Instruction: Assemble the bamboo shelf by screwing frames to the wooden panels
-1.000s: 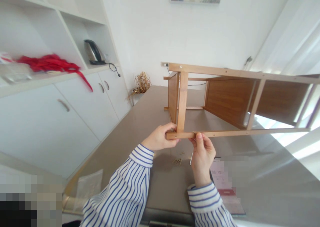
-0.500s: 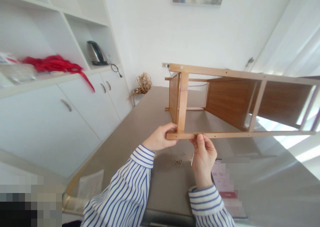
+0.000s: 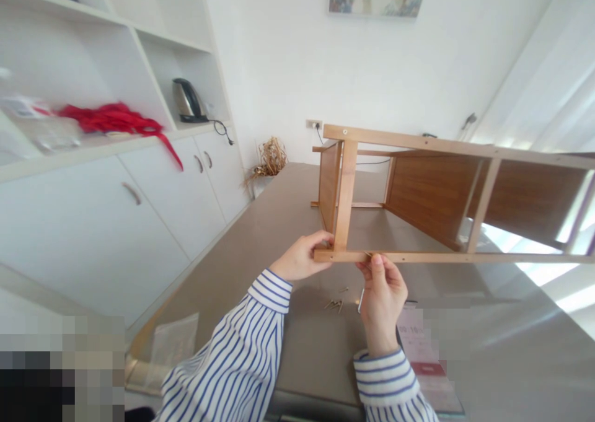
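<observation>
Barely anything shifted compared with a second earlier, tbh: the whole view just slid a little, so the rack and the cabinets showed up a touch further right, while both hands had stayed on the same spots. So, the wooden rack (image 3: 345,199) was over the gray-brown table (image 3: 307,338), its near corner right by the hands and the rest running off toward the right edge of the view. Left hand (image 3: 302,258) was clamped around the end of the rack's lower near rail, thumb above and fingers below. Right hand (image 3: 383,295) was a bit further along that same rail, thumb and fingertips pinched together on a thin brass-coloured piece (image 3: 369,254), right at the wood. Too small to tell what it was or how far in it sat, sorry.

Just below the rail, between the two forearms, a few small brass-coloured screws (image 3: 334,304) lay loose on the table. A flat pinkish screen (image 3: 423,354), partly blurred into blocks, was lying beside the right wrist, and a clear plastic bag (image 3: 174,344) lay near the table edge, left of the left sleeve.
</observation>
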{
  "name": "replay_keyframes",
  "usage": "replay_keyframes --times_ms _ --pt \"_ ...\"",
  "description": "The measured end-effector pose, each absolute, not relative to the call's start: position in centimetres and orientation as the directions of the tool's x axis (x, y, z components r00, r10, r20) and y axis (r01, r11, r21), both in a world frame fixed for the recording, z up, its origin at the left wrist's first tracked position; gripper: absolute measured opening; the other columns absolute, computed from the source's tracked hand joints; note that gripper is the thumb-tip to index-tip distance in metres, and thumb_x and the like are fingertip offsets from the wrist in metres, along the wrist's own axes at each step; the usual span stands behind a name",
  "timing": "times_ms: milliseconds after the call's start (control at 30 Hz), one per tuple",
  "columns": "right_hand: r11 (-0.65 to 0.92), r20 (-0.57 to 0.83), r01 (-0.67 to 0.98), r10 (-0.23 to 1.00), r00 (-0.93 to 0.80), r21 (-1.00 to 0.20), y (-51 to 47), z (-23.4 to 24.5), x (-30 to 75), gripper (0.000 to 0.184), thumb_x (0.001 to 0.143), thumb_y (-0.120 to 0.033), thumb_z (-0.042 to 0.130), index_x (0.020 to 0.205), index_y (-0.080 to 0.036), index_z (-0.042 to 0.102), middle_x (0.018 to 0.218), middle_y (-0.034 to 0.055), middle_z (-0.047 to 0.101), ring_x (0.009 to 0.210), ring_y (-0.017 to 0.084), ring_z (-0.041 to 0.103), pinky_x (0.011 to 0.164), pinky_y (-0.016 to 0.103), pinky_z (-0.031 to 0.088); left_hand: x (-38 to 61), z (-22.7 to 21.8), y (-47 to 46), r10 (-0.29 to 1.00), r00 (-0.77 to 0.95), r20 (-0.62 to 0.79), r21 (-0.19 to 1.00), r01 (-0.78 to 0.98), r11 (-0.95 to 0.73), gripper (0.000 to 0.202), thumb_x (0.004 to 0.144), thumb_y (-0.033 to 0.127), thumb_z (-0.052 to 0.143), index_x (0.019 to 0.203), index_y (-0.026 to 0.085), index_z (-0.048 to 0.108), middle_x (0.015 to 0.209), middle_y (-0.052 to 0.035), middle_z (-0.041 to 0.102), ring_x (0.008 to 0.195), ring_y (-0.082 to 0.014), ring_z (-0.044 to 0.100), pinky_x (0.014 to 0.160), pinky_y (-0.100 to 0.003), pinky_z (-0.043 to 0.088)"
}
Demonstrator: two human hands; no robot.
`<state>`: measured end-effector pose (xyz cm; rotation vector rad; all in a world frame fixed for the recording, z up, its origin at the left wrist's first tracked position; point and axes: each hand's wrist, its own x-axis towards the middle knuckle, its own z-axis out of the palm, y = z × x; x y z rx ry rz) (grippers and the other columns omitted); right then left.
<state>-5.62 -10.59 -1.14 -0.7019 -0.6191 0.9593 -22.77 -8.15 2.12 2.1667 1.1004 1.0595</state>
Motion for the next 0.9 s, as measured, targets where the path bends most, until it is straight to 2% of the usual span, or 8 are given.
replay_keyframes --times_ms 333,567,900 --pt "0.400 0.154 -0.522 0.879 0.452 -0.753 -11.03 -0.80 -5.51 0.022 0.068 -0.033 0.074 0.078 -0.017 0.064 0.077 -0.0004 0.065 0.067 0.012 0.061 0.068 0.032 0.055 -22.48 1.82 -8.55 0.807 0.421 0.415 0.762 0.323 -0.561 0.035 0.084 0.034 0.056 0.114 0.015 0.054 0.111 -0.0090 0.063 0.101 -0.0188 0.061 0.091 -0.032 0.047" --pt "0.406 0.182 -0.464 0.872 0.455 -0.787 -10.97 -1.21 -5.40 0.020 0.072 -0.034 0.070 0.080 -0.017 0.063 0.078 -0.0003 0.066 0.069 0.013 0.061 0.070 0.034 0.055 -22.39 1.56 -8.81 0.815 0.390 0.429 0.736 0.372 -0.566 0.034 0.085 0.036 0.054 0.111 0.014 0.058 0.107 -0.0083 0.065 0.096 -0.0187 0.062 0.086 -0.029 0.048" --pt "0.404 0.165 -0.515 0.879 0.448 -0.756 -10.96 -1.08 -5.46 0.017 0.072 -0.031 0.070 0.080 -0.017 0.063 0.079 -0.0011 0.065 0.071 0.012 0.061 0.071 0.032 0.054 -22.18 1.42 -9.15 0.810 0.375 0.452 0.702 0.411 -0.582 0.034 0.085 0.029 0.053 0.116 0.015 0.056 0.109 -0.0078 0.066 0.096 -0.0175 0.063 0.084 -0.026 0.048"
